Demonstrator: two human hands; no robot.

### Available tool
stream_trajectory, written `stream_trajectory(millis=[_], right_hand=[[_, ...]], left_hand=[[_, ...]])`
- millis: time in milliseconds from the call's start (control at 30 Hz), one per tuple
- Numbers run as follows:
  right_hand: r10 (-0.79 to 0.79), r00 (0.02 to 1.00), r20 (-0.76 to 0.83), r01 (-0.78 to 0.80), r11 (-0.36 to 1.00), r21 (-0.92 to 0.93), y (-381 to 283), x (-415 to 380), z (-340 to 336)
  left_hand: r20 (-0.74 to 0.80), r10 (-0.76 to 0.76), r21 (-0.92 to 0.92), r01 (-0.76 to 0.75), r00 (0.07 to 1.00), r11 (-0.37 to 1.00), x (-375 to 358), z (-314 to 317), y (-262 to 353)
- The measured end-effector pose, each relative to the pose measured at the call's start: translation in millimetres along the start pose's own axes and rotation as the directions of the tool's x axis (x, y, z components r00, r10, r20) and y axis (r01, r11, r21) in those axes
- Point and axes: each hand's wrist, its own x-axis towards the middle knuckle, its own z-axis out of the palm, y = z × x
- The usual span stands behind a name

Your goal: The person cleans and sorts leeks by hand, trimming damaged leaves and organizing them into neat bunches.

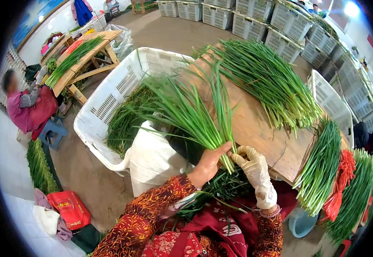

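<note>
My bare left hand [208, 165] is wrapped round the lower stalks of a bunch of green chives [190, 115], whose leaves fan up and to the left. Beside it, my gloved right hand [250, 165] pinches the stalk ends of a few chives that rise almost upright. Just beyond my hands is a wooden board [255, 137], with a large pile of chives [272, 81] along its far side. A smaller bundle [321, 167] lies at the board's right end, next to red ties [340, 180]. Loose leaves [225, 188] lie on my lap.
A white crate [105, 94] holding green leaves stands at the left of the board, a white cloth [154, 158] over its near side. Another person [28, 103] sits at a wooden bench [83, 55]. Stacked crates [248, 25] line the back. A blue bucket [302, 222] is at lower right.
</note>
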Motion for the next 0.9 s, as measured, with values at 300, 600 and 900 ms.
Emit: stream_trajectory(millis=[300,600,900], right_hand=[[0.034,0.984,-0.177,0.052,0.887,0.458,26.7,-3.8,12.4],[0.105,0.994,-0.012,-0.075,0.78,0.621,25.5,-34.3,4.3],[0.149,0.706,0.693,0.226,0.88,-0.419,73.3,-80.2,9.5]], left_hand=[[-0.014,-0.036,0.056,0.037,0.999,0.998,-9.7,10.8,8.8],[0.172,-0.048,0.315,-0.008,0.984,0.949,-21.5,20.2,20.1],[0.117,0.163,0.153,-0.18,0.98,0.972,4.3,19.5,66.7]])
